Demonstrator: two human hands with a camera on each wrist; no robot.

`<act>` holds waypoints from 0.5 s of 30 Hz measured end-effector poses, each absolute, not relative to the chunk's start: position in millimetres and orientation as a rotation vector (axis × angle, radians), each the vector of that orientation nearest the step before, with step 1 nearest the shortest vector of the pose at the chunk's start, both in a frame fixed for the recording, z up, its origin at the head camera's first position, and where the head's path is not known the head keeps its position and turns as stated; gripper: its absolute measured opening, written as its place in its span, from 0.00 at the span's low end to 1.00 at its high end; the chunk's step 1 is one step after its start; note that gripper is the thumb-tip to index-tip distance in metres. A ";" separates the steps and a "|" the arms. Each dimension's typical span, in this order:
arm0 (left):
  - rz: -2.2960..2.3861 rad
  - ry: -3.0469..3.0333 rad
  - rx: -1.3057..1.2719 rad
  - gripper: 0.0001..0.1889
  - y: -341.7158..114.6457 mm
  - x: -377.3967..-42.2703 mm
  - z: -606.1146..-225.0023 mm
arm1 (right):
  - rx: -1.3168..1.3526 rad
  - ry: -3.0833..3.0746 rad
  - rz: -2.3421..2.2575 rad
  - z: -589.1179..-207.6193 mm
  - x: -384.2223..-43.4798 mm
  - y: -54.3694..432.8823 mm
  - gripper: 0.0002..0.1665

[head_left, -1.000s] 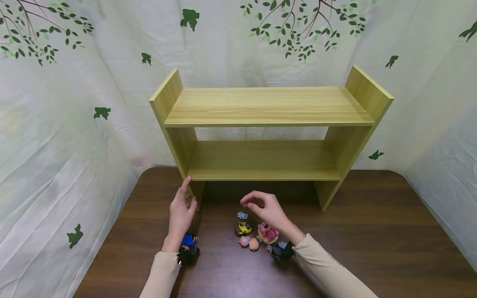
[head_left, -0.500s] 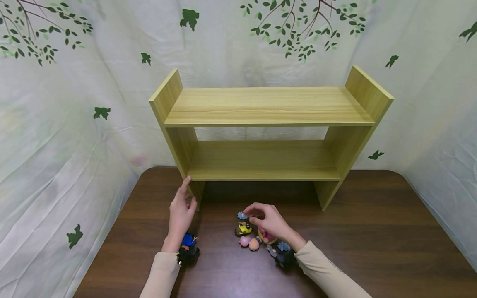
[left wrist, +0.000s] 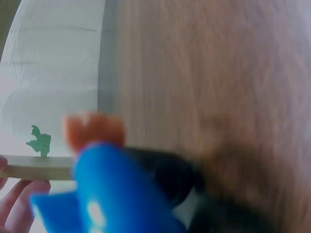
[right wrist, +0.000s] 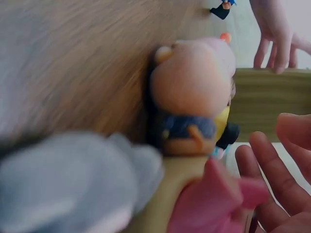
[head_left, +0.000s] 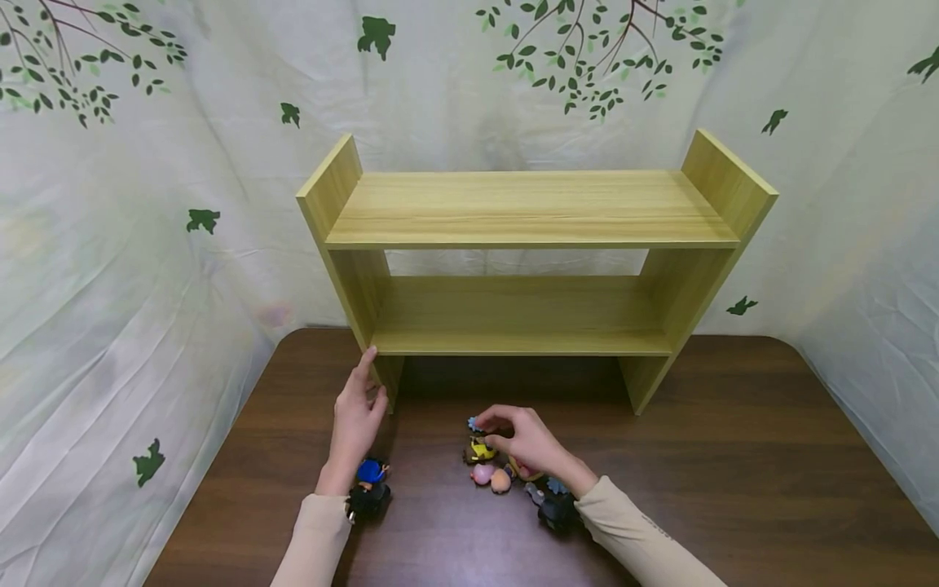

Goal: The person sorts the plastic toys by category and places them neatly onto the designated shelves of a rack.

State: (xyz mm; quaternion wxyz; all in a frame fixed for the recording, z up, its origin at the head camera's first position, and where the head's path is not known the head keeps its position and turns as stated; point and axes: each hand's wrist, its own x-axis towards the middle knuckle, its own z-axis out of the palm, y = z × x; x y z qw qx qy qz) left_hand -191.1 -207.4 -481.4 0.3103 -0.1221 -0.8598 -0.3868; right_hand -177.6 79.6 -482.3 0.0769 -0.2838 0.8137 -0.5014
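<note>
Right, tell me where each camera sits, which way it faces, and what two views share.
Head: on the head, facing forward and down at the shelf and small figures; left hand, right hand and sleeves show.
Left wrist: on that wrist, facing past a blurred blue figure to the table; left fingers show at lower left.
Right wrist: on that wrist, facing a peach figure up close; right fingers show at right, left hand at top right.
Shared: head and right wrist both show both hands.

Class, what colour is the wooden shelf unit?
The shelf unit is pale yellowish-tan, seen best in the head view.
</note>
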 end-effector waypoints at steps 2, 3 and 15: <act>-1.024 -2.277 -0.350 0.42 -209.5 -191.6 -480.2 | -0.866 2.428 -1.518 -481.7 -177.1 76.5 0.13; -1.024 -2.282 -0.365 0.43 -210.5 -191.9 -479.7 | -0.871 2.423 -1.520 -481.3 -176.5 75.1 0.13; -1.073 -2.365 -0.416 0.45 -218.8 -191.0 -473.2 | -0.883 2.331 -1.541 -466.2 -167.0 59.5 0.13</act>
